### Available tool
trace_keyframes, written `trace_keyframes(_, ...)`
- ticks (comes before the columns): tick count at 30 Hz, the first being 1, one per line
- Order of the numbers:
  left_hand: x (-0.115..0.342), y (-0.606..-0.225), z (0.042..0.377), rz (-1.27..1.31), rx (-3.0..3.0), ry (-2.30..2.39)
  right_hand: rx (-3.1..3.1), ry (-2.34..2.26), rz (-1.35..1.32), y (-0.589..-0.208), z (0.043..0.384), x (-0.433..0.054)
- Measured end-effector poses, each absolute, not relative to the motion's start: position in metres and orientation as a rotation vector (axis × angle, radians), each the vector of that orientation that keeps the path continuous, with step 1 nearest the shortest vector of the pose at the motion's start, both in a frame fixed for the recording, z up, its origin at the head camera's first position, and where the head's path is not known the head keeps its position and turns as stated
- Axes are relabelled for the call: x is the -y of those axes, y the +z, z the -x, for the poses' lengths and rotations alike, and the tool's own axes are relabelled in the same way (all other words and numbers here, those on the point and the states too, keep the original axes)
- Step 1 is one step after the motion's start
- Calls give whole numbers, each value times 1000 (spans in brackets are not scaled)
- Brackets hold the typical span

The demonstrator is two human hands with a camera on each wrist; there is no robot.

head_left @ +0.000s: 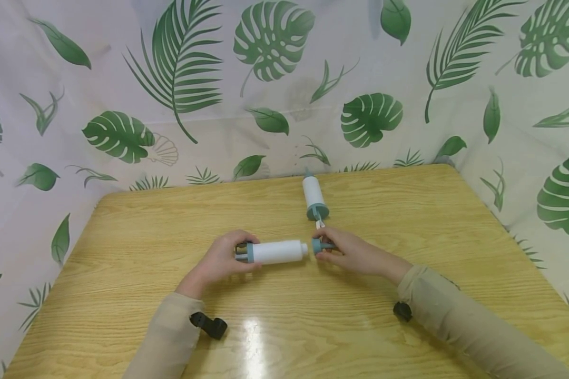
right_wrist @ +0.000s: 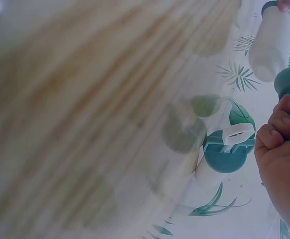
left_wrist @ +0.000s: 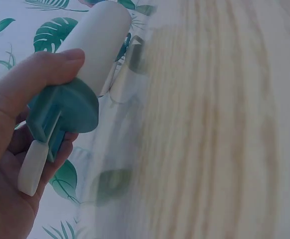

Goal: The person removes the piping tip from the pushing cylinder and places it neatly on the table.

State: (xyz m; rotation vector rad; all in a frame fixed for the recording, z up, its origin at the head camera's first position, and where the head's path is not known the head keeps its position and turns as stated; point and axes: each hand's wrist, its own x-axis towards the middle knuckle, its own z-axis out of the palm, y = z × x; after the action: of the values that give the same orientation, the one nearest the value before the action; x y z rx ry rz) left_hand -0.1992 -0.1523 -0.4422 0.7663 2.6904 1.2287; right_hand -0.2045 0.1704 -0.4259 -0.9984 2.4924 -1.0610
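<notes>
My left hand (head_left: 220, 259) grips a large white-barrelled syringe (head_left: 277, 252) round its teal collar. In the left wrist view the thumb lies along the barrel, and a white plunger handle (left_wrist: 33, 169) sticks out behind the teal collar (left_wrist: 72, 107). The barrel lies level, its narrow white tip pointing right. Just beyond that tip, a small gap away, my right hand (head_left: 348, 253) pinches a teal nozzle (head_left: 317, 246) by its thin spout, wide end facing the barrel. In the right wrist view the fingers curl round the nozzle's (right_wrist: 286, 82) stem.
A second white syringe (head_left: 312, 190) with a teal tip and collar lies at the back of the wooden table (head_left: 170, 221), its white handle (right_wrist: 237, 133) towards me. Behind the table hangs a leaf-patterned sheet (head_left: 303, 142). Black straps sit at both wrists.
</notes>
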Motion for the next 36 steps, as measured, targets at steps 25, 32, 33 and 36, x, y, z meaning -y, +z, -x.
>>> trace_keyframes(25, 151, -440, 200, -775, -2749, 1040, -2483, -1003, 989, -426, 205, -172)
trace_keyframes(32, 151, -441, 201, -792, -2752, 1064, -2499, -982, 1005, -426, 206, -171)
trace_keyframes(33, 150, -441, 201, -793, -2753, 1070, -2500, -981, 1007, -425, 205, -171)
trace_keyframes(36, 150, -440, 202, -809, -2753, 1090, -2498, -977, 1005, -424, 205, -171)
